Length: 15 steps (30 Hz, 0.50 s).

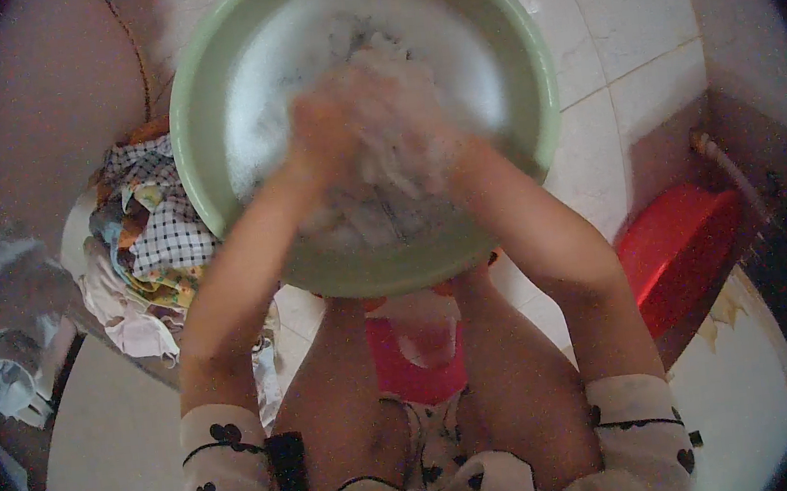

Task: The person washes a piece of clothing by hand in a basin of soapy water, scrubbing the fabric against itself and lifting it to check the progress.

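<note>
A large green basin (538,67) holds cloudy, sudsy water and wet, light-coloured cloth (390,164). Both of my hands are together over its middle, blurred by motion. My left hand (325,123) is closed on the bunched cloth from the left. From the right, my right hand (430,136) grips the same bunch, close against the left. Single fingers cannot be made out, and blur hides part of the cloth between the palms. More greyish fabric lies in the water around the hands.
Left of the basin is a heap of clothes (173,245), some checked, some patterned. A red plastic basin (682,253) leans at the right, near a pale hose (731,167) by the wall. Pale floor tiles (590,148) surround the green basin. A pink stool (415,358) shows between my legs.
</note>
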Each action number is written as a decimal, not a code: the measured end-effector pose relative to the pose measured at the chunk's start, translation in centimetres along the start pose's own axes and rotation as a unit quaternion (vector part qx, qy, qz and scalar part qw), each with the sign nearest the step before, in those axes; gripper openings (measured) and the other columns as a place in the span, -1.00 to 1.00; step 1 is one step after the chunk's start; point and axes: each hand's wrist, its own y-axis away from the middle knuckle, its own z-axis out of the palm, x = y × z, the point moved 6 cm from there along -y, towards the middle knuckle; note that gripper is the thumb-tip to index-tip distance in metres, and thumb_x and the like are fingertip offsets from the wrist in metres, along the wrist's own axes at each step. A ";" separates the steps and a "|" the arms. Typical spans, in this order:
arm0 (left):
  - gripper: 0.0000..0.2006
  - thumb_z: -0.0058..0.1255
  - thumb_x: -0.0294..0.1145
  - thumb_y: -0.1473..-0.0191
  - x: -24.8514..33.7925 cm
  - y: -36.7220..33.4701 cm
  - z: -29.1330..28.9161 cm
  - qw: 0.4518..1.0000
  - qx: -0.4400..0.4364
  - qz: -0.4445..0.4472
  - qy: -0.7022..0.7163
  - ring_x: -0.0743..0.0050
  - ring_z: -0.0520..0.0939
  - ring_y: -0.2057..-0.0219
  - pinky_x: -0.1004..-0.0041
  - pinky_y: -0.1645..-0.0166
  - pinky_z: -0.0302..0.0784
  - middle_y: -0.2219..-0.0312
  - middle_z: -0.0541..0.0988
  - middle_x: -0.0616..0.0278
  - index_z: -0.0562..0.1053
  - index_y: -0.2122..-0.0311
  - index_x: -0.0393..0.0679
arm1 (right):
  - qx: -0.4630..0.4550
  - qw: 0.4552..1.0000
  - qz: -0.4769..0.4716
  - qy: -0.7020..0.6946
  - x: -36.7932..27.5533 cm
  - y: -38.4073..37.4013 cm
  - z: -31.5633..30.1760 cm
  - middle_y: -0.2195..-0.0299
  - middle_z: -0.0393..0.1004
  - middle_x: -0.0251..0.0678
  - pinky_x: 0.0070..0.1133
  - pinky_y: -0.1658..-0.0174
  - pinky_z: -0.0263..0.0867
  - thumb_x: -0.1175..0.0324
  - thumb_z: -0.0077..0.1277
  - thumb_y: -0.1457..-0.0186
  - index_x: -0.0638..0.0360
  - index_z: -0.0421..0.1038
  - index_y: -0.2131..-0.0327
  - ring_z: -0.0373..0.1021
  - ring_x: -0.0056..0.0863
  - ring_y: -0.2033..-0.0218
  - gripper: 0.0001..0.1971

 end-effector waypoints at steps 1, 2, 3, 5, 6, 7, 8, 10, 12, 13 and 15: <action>-0.68 -0.03 -0.20 0.13 -2.3 -1.4 -0.5 0.988 0.047 -0.063 0.135 0.12 0.51 0.32 0.28 0.30 0.43 0.31 0.50 0.14 0.41 0.23 -0.09 | 0.008 0.983 -0.151 0.101 -0.8 -1.1 0.4 0.24 0.37 -0.18 -0.38 0.27 0.27 0.21 -0.25 -0.03 0.20 0.29 0.20 0.34 -0.28 0.28 -0.68; -0.71 -0.03 -0.17 0.13 -4.0 -1.8 -0.6 0.952 0.092 -0.125 0.266 0.15 0.52 0.36 0.28 0.34 0.43 0.36 0.52 0.19 0.43 0.27 -0.06 | 0.008 0.962 -0.225 0.152 -1.1 -1.7 0.3 0.24 0.37 -0.18 -0.38 0.27 0.27 0.23 -0.26 -0.04 0.20 0.29 0.20 0.35 -0.29 0.28 -0.69; -0.71 -0.03 -0.17 0.13 -3.3 -2.5 -0.4 0.950 0.092 -0.120 0.273 0.15 0.52 0.36 0.28 0.34 0.43 0.36 0.52 0.19 0.43 0.27 -0.06 | 0.023 0.932 -0.299 0.203 -1.6 -2.1 -0.4 0.24 0.37 -0.18 -0.39 0.26 0.27 0.25 -0.27 -0.05 0.20 0.29 0.19 0.35 -0.29 0.29 -0.69; -0.67 0.05 -0.16 0.16 -1.8 -1.5 -0.5 0.960 0.064 -0.222 0.158 0.18 0.54 0.31 0.31 0.21 0.42 0.31 0.53 0.15 0.46 0.27 -0.11 | 0.070 0.855 -0.400 0.323 -2.0 -1.8 -1.5 0.29 0.39 -0.17 -0.42 0.24 0.27 0.30 -0.28 -0.06 0.22 0.29 0.18 0.35 -0.31 0.30 -0.71; -0.67 0.05 -0.16 0.16 -0.4 -1.1 -0.7 0.961 0.068 -0.220 0.156 0.18 0.54 0.31 0.31 0.21 0.42 0.31 0.53 0.15 0.46 0.27 -0.11 | 0.084 0.822 -0.434 0.360 -2.3 -1.5 -1.7 0.30 0.39 -0.17 -0.43 0.24 0.27 0.32 -0.28 -0.06 0.23 0.29 0.18 0.35 -0.32 0.30 -0.72; -0.73 0.01 -0.17 0.15 2.4 -0.8 -0.9 0.980 0.106 -0.108 0.126 0.15 0.53 0.40 0.29 0.29 0.42 0.38 0.53 0.18 0.47 0.33 -0.07 | 0.002 0.854 -0.382 0.354 -2.1 -1.5 -2.5 0.31 0.39 -0.27 -0.51 0.21 0.24 0.26 -0.22 -0.05 0.23 0.30 0.19 0.33 -0.46 0.27 -0.70; -0.72 -0.02 -0.17 0.11 3.6 -0.6 -1.0 0.988 0.092 -0.041 0.115 0.18 0.54 0.36 0.34 0.27 0.42 0.36 0.53 0.14 0.47 0.31 -0.11 | -0.038 0.865 -0.355 0.351 -1.7 -1.5 -2.9 0.31 0.39 -0.31 -0.55 0.19 0.23 0.23 -0.19 -0.04 0.23 0.31 0.19 0.31 -0.52 0.26 -0.68; -0.71 -0.05 -0.17 0.07 3.4 -0.2 -1.7 0.993 0.074 0.019 0.094 0.22 0.55 0.32 0.39 0.26 0.42 0.34 0.53 0.10 0.46 0.30 -0.15 | -0.070 0.930 -0.298 0.203 -0.7 0.0 -1.2 0.30 0.39 -0.35 -0.58 0.17 0.22 0.23 -0.14 -0.02 0.24 0.31 0.19 0.30 -0.58 0.24 -0.67; -0.72 -0.03 -0.16 0.08 -1.9 -1.8 0.0 0.922 0.072 -0.218 0.314 0.11 0.53 0.33 0.35 0.26 0.42 0.36 0.52 0.07 0.46 0.33 -0.14 | -0.052 0.961 -0.266 0.064 -1.5 1.3 0.3 0.27 0.38 -0.34 -0.58 0.16 0.23 0.26 -0.13 -0.01 0.24 0.29 0.17 0.30 -0.58 0.23 -0.67; -0.72 -0.03 -0.16 0.08 -2.0 -2.0 -0.1 0.922 0.070 -0.218 0.314 0.11 0.53 0.33 0.35 0.26 0.42 0.36 0.52 0.07 0.46 0.33 -0.14 | -0.009 0.982 -0.191 0.005 -1.2 1.1 0.4 0.32 0.38 -0.35 -0.59 0.20 0.24 0.30 -0.18 -0.04 0.21 0.32 0.21 0.31 -0.57 0.28 -0.74; -0.70 -0.04 -0.14 0.08 -1.8 -2.4 -1.0 0.936 0.098 -0.181 0.286 0.14 0.53 0.33 0.35 0.23 0.40 0.37 0.52 0.07 0.45 0.32 -0.16 | 0.036 0.991 -0.112 -0.057 -0.4 1.2 0.1 0.37 0.39 -0.36 -0.60 0.24 0.25 0.33 -0.23 -0.07 0.18 0.34 0.25 0.32 -0.55 0.33 -0.78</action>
